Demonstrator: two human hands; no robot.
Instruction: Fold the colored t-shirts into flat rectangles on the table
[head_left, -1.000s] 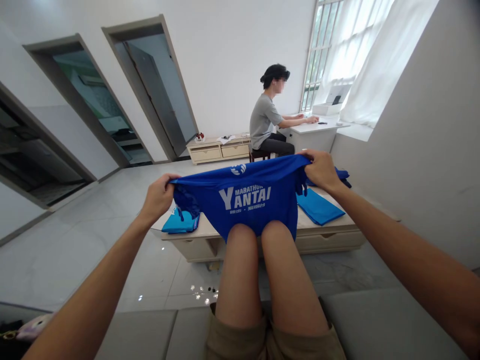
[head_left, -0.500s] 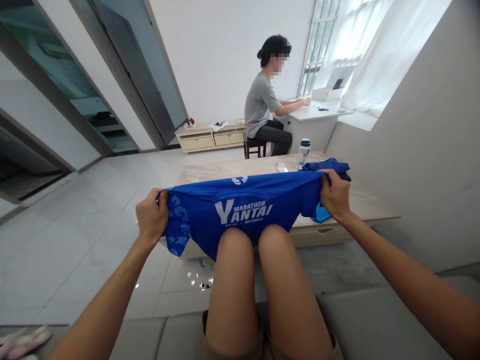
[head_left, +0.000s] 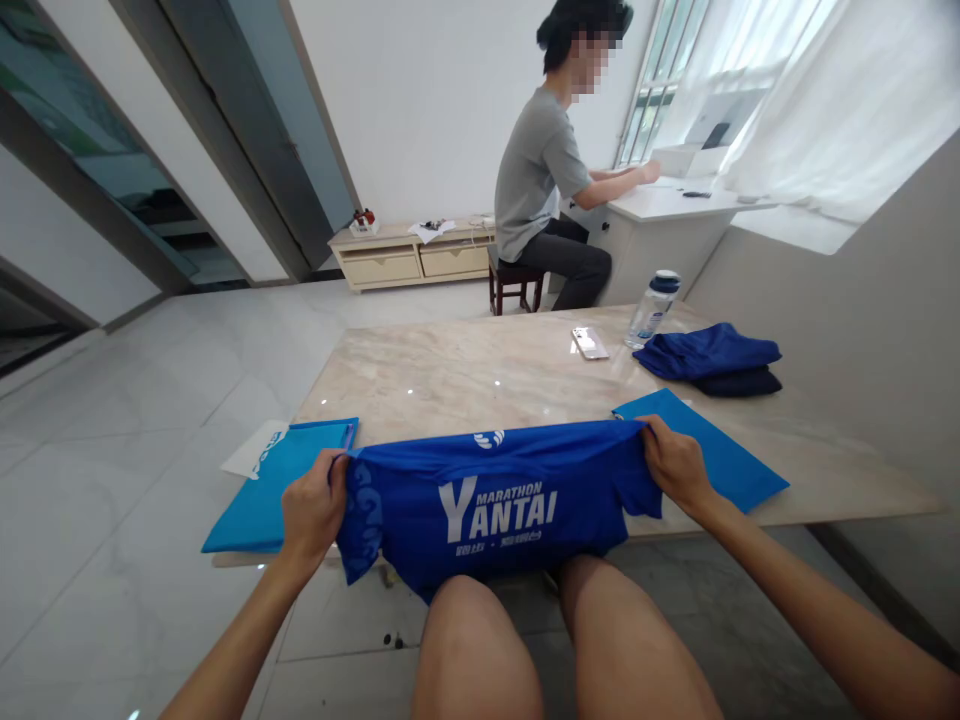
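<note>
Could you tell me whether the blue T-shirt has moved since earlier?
Yes, downward: the T-shirt now sits at the near edge of the marble table, not across its top.

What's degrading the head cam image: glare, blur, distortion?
Head view: daylight blows out the window curtains, small glare spots dot the marble table top, and wide-angle distortion makes the door frame lean; the blue T-shirt print stays legible.
</note>
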